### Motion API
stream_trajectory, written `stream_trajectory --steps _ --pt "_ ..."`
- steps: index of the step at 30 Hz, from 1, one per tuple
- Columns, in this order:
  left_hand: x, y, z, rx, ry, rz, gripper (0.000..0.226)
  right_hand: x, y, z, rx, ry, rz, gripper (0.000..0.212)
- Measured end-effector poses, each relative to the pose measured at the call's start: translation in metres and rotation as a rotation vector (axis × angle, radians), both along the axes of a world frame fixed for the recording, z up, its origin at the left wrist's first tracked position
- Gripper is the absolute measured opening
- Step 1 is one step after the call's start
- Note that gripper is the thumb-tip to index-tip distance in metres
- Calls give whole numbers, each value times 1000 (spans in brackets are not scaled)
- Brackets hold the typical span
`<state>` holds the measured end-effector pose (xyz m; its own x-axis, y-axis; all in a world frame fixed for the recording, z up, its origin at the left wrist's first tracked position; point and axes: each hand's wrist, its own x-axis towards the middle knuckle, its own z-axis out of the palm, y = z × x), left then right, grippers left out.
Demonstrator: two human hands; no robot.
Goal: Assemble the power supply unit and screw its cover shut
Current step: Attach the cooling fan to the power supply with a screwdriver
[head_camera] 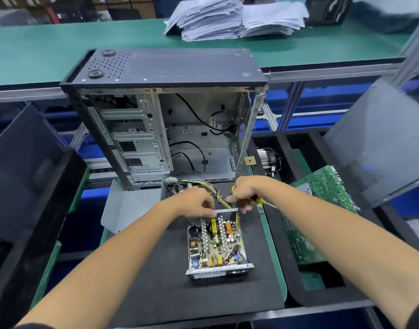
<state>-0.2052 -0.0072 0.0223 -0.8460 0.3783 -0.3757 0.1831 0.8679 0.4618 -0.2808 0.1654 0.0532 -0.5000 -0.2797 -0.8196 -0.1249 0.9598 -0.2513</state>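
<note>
Counter [49,51]: green surface running across the far side, with paper stacks [237,19] on it.

Case [165,119]: open computer tower standing upright straight ahead of you, its bare interior facing you, black cables hanging loose inside.

Side panels: one dark panel [26,174] leans at your left, another panel [381,143] at your right.

Mat [156,269]: black pad under your forearms, carrying the work.

Motherboard [322,210]: green board lying in the black tray to your right, partly under your right forearm.

Cover [130,205]: grey bent metal sheet resting on the mat just left of your left hand, apart from the supply.

Supply [218,245]: power supply unit, open-topped, on the mat below your hands; circuit board with coils, capacitors and heat-sink fins exposed, vented end wall toward you. Yellow wires [225,198] run from its far end toward the case.

Cooler [266,157]: finned heat sink with fan in the tray behind the motherboard.

Left hand [196,203]: grip curled onto the far rim of the supply, thumb on the metal edge.

Right hand [245,193]: grip closed around the screwdriver, fingertips also reaching the same rim.

Screwdriver [260,200]: yellow-and-black handle in your right hand, shaft pointing out to the right.

Chip [250,160]: small square processor lying just right of the case.
</note>
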Motion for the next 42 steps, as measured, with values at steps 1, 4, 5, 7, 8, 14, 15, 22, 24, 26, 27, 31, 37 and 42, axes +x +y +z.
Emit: stream_trajectory --steps 1,4,5,7,8,14,15,22,24,26,27,31,37,42 --pt "-1 1 -1 -23 19 -11 23 2 0 -1 -33 -14 -35 47" --pt "-2 3 -2 -65 76 -42 21 6 -5 -5 -87 8 -114 38" --pt "-2 3 -2 -65 85 -47 21 7 -7 -6 -81 12 -108 36" --pt "-2 2 -2 -61 88 -47 21 6 -8 -8 -67 10 -88 33" --pt "-1 2 -2 -56 84 -43 21 6 -7 -7 -62 13 -80 32" --pt "-4 1 2 78 79 69 26 -1 -3 -3 -70 238 104 15" --pt "-5 1 4 109 100 120 25 -3 -2 -2 -73 341 142 18" --pt "-24 11 15 -21 248 213 14 -19 4 -14 -91 540 253 33" --pt "-26 15 12 -30 253 223 14 -19 4 -22 -74 529 228 23" --pt "-27 19 8 -42 249 228 13 -19 5 -31 -67 501 204 10" --pt "-27 21 6 -48 243 226 13 -20 5 -36 -68 488 200 10" --pt "-29 23 -4 -40 240 284 15 -23 1 -54 -64 483 247 21" --pt "-32 9 -16 66 253 425 17 -28 -13 -64 -57 484 301 10" --pt "-32 2 -21 92 227 443 16 -28 -18 -68 -58 490 320 30"
